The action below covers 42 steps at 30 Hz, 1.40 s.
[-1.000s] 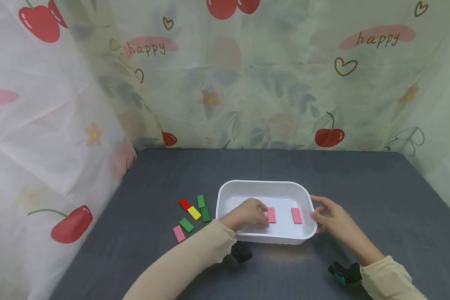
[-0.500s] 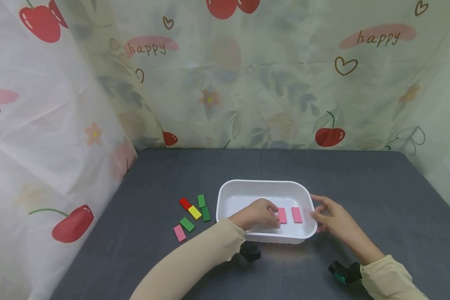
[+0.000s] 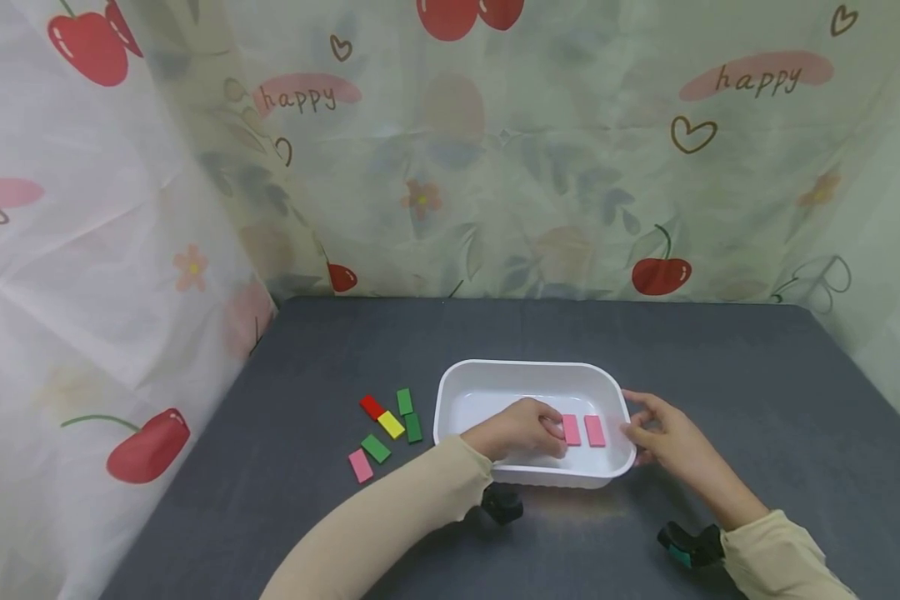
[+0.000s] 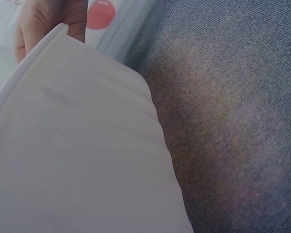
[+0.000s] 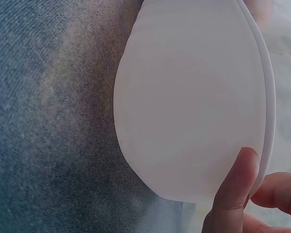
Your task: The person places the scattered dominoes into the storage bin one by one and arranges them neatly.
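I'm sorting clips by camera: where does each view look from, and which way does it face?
Head: on the head, facing forward and down at the white tray and table; left hand, right hand and sleeves show.
Left wrist: on that wrist, facing the tray's outer wall; a hand shows at upper left, probably the right.
Right wrist: on that wrist, also facing the tray's outer wall; the right thumb and fingers show at lower right.
Both wrist views share the tray's outside and the table.
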### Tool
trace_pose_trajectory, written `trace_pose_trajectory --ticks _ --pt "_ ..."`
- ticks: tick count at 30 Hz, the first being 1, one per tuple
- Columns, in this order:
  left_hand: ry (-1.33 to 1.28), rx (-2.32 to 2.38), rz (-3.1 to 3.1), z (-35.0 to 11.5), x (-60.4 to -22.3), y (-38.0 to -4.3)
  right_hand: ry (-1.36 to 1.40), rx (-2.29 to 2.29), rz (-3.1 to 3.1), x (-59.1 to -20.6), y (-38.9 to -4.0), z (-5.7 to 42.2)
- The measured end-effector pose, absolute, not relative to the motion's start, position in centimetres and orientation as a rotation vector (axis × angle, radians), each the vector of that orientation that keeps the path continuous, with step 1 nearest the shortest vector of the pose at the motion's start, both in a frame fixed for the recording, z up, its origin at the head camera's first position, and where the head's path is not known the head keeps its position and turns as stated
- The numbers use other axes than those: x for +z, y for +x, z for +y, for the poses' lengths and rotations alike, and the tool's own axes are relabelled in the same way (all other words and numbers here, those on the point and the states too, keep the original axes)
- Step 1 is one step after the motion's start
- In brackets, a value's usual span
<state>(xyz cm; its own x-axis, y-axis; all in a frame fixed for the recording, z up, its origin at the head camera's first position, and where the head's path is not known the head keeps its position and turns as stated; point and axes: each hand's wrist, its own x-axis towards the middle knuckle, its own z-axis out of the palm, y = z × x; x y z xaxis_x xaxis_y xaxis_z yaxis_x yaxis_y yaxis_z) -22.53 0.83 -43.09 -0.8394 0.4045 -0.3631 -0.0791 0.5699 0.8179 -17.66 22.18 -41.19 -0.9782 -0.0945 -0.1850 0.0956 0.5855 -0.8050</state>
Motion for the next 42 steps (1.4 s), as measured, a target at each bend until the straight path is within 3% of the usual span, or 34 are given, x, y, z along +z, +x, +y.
trace_pose_trajectory --ticks 42 --pt "0.352 1.340 2.089 1.10 -43.38 -22.85 -0.018 -1.349 2.610 -41.48 -17.72 22.26"
